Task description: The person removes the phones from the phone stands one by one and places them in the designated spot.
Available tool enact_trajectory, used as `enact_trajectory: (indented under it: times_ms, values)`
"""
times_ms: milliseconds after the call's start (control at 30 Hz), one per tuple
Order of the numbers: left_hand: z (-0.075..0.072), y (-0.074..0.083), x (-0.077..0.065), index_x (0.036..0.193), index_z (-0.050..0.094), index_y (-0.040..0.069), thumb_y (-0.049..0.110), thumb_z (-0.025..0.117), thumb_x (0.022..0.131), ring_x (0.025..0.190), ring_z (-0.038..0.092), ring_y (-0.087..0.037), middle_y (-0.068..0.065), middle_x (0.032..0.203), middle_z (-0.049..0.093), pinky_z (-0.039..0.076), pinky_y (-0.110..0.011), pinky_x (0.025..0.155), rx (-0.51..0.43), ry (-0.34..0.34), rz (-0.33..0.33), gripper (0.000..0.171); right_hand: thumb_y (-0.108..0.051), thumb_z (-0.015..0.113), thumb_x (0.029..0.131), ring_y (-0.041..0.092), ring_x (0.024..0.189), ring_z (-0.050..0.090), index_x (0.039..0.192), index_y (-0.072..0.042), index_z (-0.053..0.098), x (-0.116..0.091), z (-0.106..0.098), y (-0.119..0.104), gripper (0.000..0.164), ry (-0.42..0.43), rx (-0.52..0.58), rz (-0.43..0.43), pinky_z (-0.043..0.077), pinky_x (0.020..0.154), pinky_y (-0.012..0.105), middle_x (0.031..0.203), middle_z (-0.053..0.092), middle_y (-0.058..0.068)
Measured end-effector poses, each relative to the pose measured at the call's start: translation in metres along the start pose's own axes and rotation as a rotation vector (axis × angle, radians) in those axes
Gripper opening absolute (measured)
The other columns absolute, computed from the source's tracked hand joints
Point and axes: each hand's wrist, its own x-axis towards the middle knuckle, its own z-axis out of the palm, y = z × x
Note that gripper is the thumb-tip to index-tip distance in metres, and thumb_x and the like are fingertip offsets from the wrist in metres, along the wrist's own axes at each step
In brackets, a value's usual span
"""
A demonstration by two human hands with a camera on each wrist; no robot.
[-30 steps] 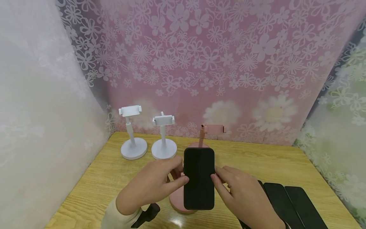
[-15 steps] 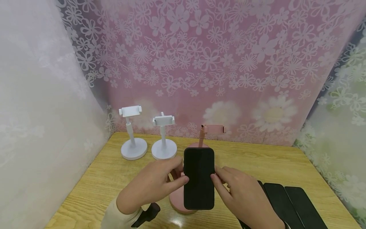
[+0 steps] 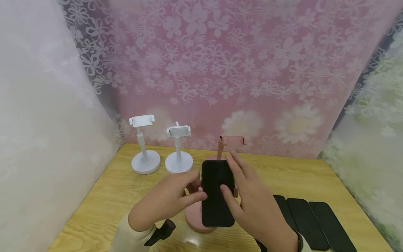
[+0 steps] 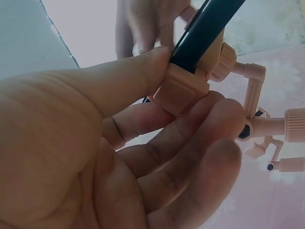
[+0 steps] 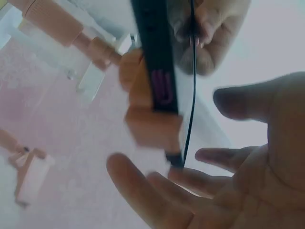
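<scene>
A black phone [image 3: 214,210] stands upright in the clamp of a pink phone stand [image 3: 196,217], whose round base shows behind and below it. At the phone's left edge, my left hand [image 3: 170,192] pinches the clamp end [image 4: 176,93] between thumb and curled fingers. My right hand [image 3: 256,206] is at the other side, fingers extended and spread, its thumb in front of the screen. The opposite clamp end [image 5: 152,126] sits beside those fingers, which do not curl round it in the right wrist view. The stand's post is mostly hidden by the phone in the head view.
Two white phone stands [image 3: 146,162] [image 3: 178,162] stand at the back left. Another pink stand [image 3: 234,141] is behind the phone, its base partly covered. Dark phones [image 3: 332,224] lie side by side at the right, partly under my right arm. Patterned curtains [image 3: 201,70] enclose the wooden table.
My right hand has let go of the phone's right edge, its fingers straightening and moving up, with the thumb now over the screen. My left hand keeps its hold. The view has shifted slightly.
</scene>
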Motion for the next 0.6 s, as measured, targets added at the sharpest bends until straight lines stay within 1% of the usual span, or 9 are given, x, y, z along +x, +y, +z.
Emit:
enact_trajectory:
  times_ms: [67, 133, 200, 233, 300, 367, 400, 500, 600]
  values:
    - [0.000, 0.000, 0.000, 0.095, 0.054, 0.028, 0.038, 0.071, 0.099, 0.077, 0.060, 0.000, 0.020, 0.087, 0.062, 0.051, -0.026, 0.065, -0.004, -0.002, -0.007, 0.020, -0.027, 0.064, 0.103, 0.026, 0.145, 0.043, 0.166, -0.021, 0.023, 0.006, 0.001, -0.005, 0.074, 0.007, -0.031, -0.072, 0.057, 0.077, 0.034, 0.170, 0.026, 0.002]
    - [0.000, 0.000, 0.000, 0.095, 0.055, 0.027, 0.038, 0.072, 0.098, 0.076, 0.060, -0.001, 0.020, 0.086, 0.063, 0.051, -0.026, 0.065, -0.005, -0.006, -0.010, 0.021, -0.027, 0.061, 0.105, 0.025, 0.151, 0.036, 0.165, -0.018, 0.025, 0.012, 0.002, -0.011, 0.070, 0.007, -0.070, -0.114, 0.058, 0.073, 0.031, 0.171, 0.023, 0.002]
    - [0.001, 0.001, 0.001, 0.096, 0.055, 0.026, 0.037, 0.073, 0.098, 0.074, 0.059, -0.001, 0.019, 0.085, 0.062, 0.051, -0.026, 0.064, -0.008, -0.014, -0.015, 0.021, -0.028, 0.059, 0.106, 0.026, 0.153, 0.033, 0.164, -0.016, 0.029, 0.018, 0.002, -0.016, 0.066, -0.004, -0.110, -0.123, 0.059, 0.074, 0.029, 0.170, 0.025, 0.004]
    - [0.001, 0.001, 0.001, 0.097, 0.055, 0.025, 0.037, 0.073, 0.098, 0.073, 0.059, -0.002, 0.019, 0.085, 0.062, 0.051, -0.026, 0.064, -0.012, -0.019, -0.014, 0.021, -0.029, 0.058, 0.106, 0.027, 0.152, 0.034, 0.163, -0.015, 0.031, 0.021, 0.002, -0.019, 0.065, -0.009, -0.130, -0.126, 0.060, 0.077, 0.030, 0.169, 0.028, 0.006]
    - [0.001, 0.002, 0.001, 0.098, 0.055, 0.023, 0.037, 0.072, 0.098, 0.071, 0.057, -0.002, 0.017, 0.085, 0.061, 0.050, -0.026, 0.064, -0.024, -0.026, -0.013, 0.022, -0.031, 0.058, 0.106, 0.028, 0.149, 0.039, 0.161, -0.013, 0.036, 0.026, 0.002, -0.023, 0.062, -0.020, -0.169, -0.133, 0.059, 0.088, 0.037, 0.165, 0.036, 0.009]
    - [0.001, 0.002, 0.001, 0.099, 0.055, 0.021, 0.038, 0.071, 0.099, 0.071, 0.057, -0.002, 0.016, 0.084, 0.061, 0.050, -0.026, 0.064, -0.040, -0.027, -0.008, 0.023, -0.033, 0.059, 0.106, 0.028, 0.144, 0.046, 0.158, -0.012, 0.042, 0.031, 0.003, -0.025, 0.059, -0.024, -0.193, -0.153, 0.059, 0.091, 0.039, 0.160, 0.045, 0.010]
    - [0.001, 0.002, 0.001, 0.099, 0.055, 0.020, 0.038, 0.071, 0.099, 0.071, 0.056, -0.003, 0.015, 0.084, 0.061, 0.050, -0.026, 0.064, -0.050, -0.026, -0.004, 0.024, -0.033, 0.060, 0.105, 0.028, 0.140, 0.050, 0.156, -0.012, 0.046, 0.033, 0.004, -0.026, 0.057, -0.020, -0.200, -0.169, 0.059, 0.091, 0.039, 0.156, 0.049, 0.010]
    - [0.001, 0.001, 0.001, 0.100, 0.054, 0.020, 0.037, 0.072, 0.099, 0.075, 0.059, -0.002, 0.015, 0.085, 0.061, 0.051, -0.026, 0.066, -0.064, -0.019, -0.009, 0.024, -0.034, 0.063, 0.103, 0.025, 0.126, 0.058, 0.146, -0.011, 0.057, 0.039, 0.010, -0.024, 0.048, 0.018, -0.217, -0.208, 0.062, 0.075, 0.034, 0.144, 0.059, 0.008]
    - [0.000, 0.000, 0.002, 0.105, 0.055, 0.021, 0.035, 0.072, 0.099, 0.076, 0.060, -0.003, 0.016, 0.087, 0.061, 0.052, -0.026, 0.068, -0.065, -0.017, -0.022, 0.023, -0.041, 0.068, 0.099, 0.024, 0.111, 0.062, 0.130, -0.013, 0.064, 0.042, 0.019, -0.020, 0.042, 0.075, -0.214, -0.232, 0.059, 0.062, 0.031, 0.129, 0.066, 0.005]
